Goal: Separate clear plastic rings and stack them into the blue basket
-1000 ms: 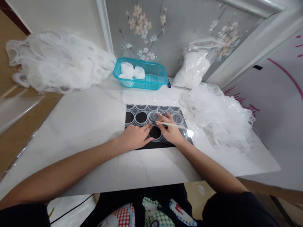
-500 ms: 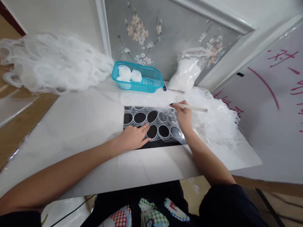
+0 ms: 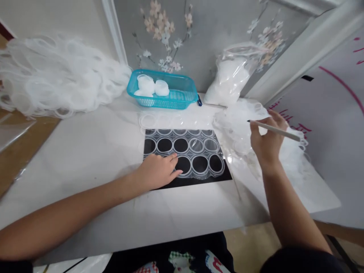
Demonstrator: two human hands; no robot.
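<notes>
A clear sheet with rows of oval rings [image 3: 191,151] lies over a black mat [image 3: 210,179] on the white table. My left hand [image 3: 159,170] rests flat on the sheet's left part, its fingers apart and holding nothing. To the right, my right hand [image 3: 267,140] is closed around a thin pale pen-like tool [image 3: 280,131] with a dark tip pointing left. That hand is raised near a heap of clear plastic scraps [image 3: 241,121]. Some ovals at the sheet's right look filled with clear film, while others show plain black.
Behind the mat stands a blue basket [image 3: 182,104] holding several round white pieces [image 3: 162,88]. A clear bag of white material [image 3: 229,81] leans by the wall. A large pile of white rings [image 3: 65,76] is at the left. A whiteboard [image 3: 321,151] borders the right.
My right hand has moved right, off the sheet, with the tool still in it. One oval at the lower right that looked grey now shows black. My left hand stays on the sheet.
</notes>
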